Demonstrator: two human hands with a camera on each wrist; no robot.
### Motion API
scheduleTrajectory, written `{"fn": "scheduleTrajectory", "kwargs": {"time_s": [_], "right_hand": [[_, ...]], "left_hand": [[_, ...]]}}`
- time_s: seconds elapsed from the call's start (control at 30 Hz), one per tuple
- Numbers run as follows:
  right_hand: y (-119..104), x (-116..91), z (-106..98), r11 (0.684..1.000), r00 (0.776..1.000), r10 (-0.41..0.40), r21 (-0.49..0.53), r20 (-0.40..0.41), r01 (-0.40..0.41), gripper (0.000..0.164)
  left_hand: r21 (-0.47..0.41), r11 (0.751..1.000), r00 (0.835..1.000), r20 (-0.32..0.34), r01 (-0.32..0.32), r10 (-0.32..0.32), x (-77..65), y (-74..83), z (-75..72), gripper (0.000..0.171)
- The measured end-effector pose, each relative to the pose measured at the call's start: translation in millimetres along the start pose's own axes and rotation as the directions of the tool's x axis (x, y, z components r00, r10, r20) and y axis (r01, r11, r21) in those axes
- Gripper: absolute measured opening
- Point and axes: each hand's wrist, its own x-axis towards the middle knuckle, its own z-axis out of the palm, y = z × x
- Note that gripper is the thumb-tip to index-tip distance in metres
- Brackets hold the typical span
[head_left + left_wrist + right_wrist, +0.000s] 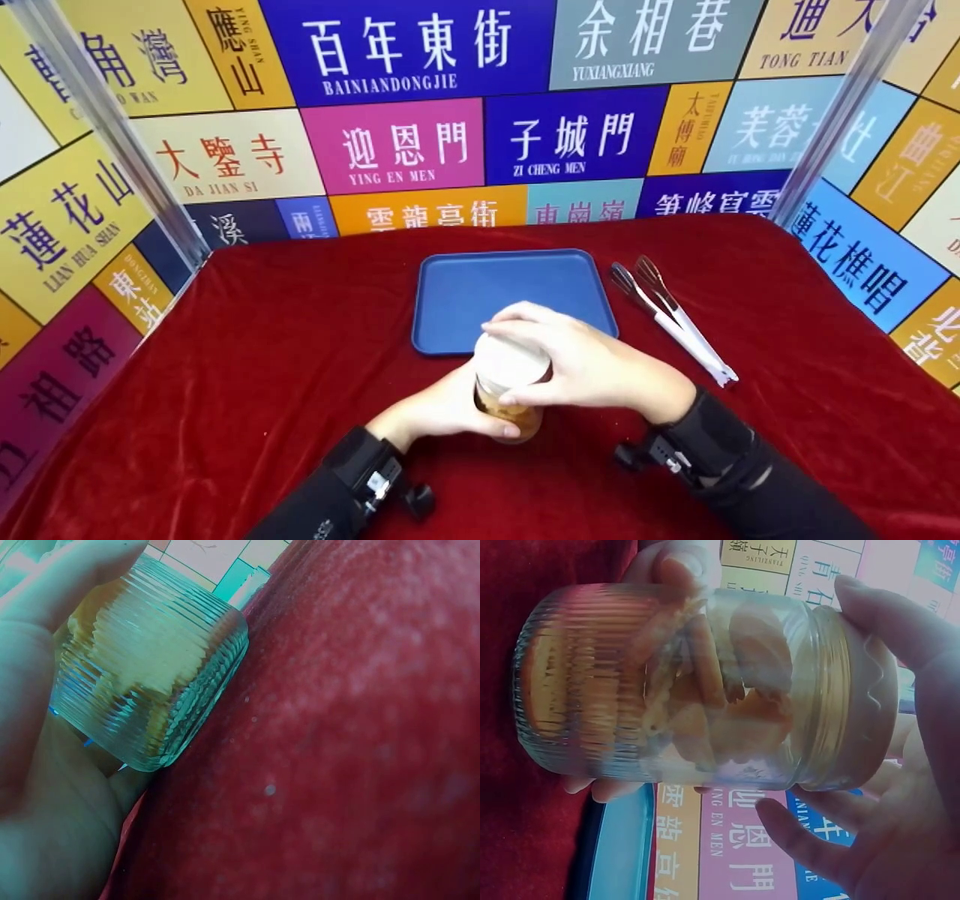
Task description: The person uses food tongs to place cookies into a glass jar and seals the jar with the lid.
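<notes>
A ribbed glass jar [727, 735] of ridged, golden-brown biscuits [757, 652] is held just in front of the tray. My left hand [442, 405] grips its body, with the thumb across the near side in the head view. From above, my right hand [585, 360] holds the whitish lid [514, 364], thumb on one side and fingers round the other. The lid sits on the jar's mouth. In the left wrist view the jar's base [199, 712] appears close to the red cloth; whether it touches cannot be told.
A blue tray [510, 289] lies behind the jar, partly covered by my right hand. To its right rest metal tongs [679, 322] with dark tips. Red cloth [300, 330] covers the table. Clear posts [127, 142] and a sign-covered wall [397, 142] stand behind.
</notes>
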Motion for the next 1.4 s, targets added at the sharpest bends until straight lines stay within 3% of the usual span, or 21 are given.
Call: {"fn": "scheduleTrajectory", "kwargs": {"time_s": [0.33,0.43,0.53,0.63,0.77,0.9,1.17,1.4], "right_hand": [[8.0,1.2,-0.8,0.993,0.997,-0.069,0.1,0.041,0.065,0.068],[7.6,0.0,-2.0,0.991,0.998,-0.052,0.125,0.044,0.046,0.076],[4.8,-2.3,-6.4,0.996,1.0,-0.002,0.091,0.016,0.001,0.092],[0.3,-4.5,-11.5,0.999,0.998,0.05,-0.009,-0.045,-0.051,0.1],[-4.9,-5.8,-14.0,0.989,0.992,0.085,-0.116,-0.093,-0.096,0.096],[-7.5,-5.4,-11.7,0.986,0.992,0.095,-0.132,-0.079,-0.105,0.087],[-4.9,-7.3,-11.4,0.993,0.995,0.094,-0.076,-0.03,-0.096,0.072],[1.4,-5.8,-14.6,0.998,0.998,0.058,0.021,0.028,-0.059,0.071]], "left_hand": [[-0.001,1.0,1.0,0.008,-0.027,0.027,1.2,-0.8,-0.1,0.075],[-0.021,0.999,0.999,0.017,-0.048,0.049,2.0,-1.3,-0.1,0.075],[-0.035,0.998,0.999,0.013,-0.05,0.051,1.4,-1.7,0.0,0.079],[-0.044,0.999,1.0,0.005,-0.017,0.017,-0.2,-1.4,-0.1,0.083],[-0.046,0.999,1.0,0.002,0.02,-0.02,-1.5,-0.5,-0.3,0.086],[-0.031,1.0,1.0,0.001,0.005,-0.005,-1.0,-0.1,-0.5,0.085],[-0.023,1.0,1.0,0.011,-0.015,0.015,0.0,-0.1,-1.1,0.087],[-0.03,0.999,1.0,0.009,-0.012,0.012,-0.7,0.0,-1.1,0.088]]}}
